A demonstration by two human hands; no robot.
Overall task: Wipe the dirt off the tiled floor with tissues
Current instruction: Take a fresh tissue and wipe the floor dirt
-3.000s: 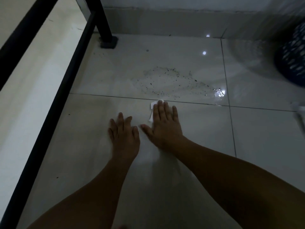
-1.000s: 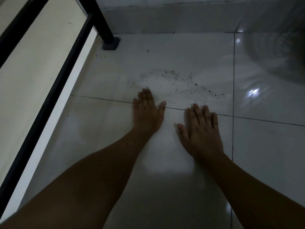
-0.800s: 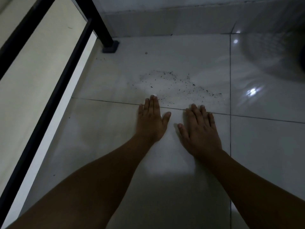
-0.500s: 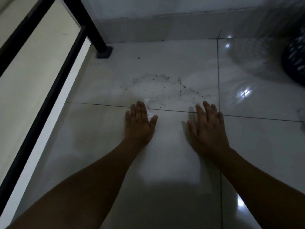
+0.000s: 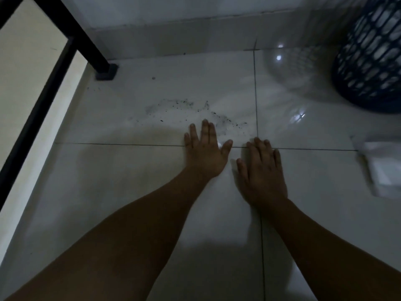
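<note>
Dark specks of dirt (image 5: 184, 109) lie scattered on the glossy white tiled floor (image 5: 121, 181), just beyond a grout line. My left hand (image 5: 206, 153) lies flat across that line, its fingertips at the near right end of the dirt. It presses a white tissue (image 5: 219, 144), of which only a small corner shows between thumb and forefinger. My right hand (image 5: 262, 172) rests flat on the floor beside it, fingers slightly apart. No tissue shows under the right hand.
A black metal frame with a foot (image 5: 106, 70) runs along the left. A dark blue lattice basket (image 5: 373, 61) stands at the back right. White tissues (image 5: 382, 168) lie on the floor at the right edge. The wall skirting is close behind.
My left hand has slid to the right along the grout line with the tissue beneath it. It now sits close to my right hand. The view has shifted right, bringing the basket and tissues into sight.
</note>
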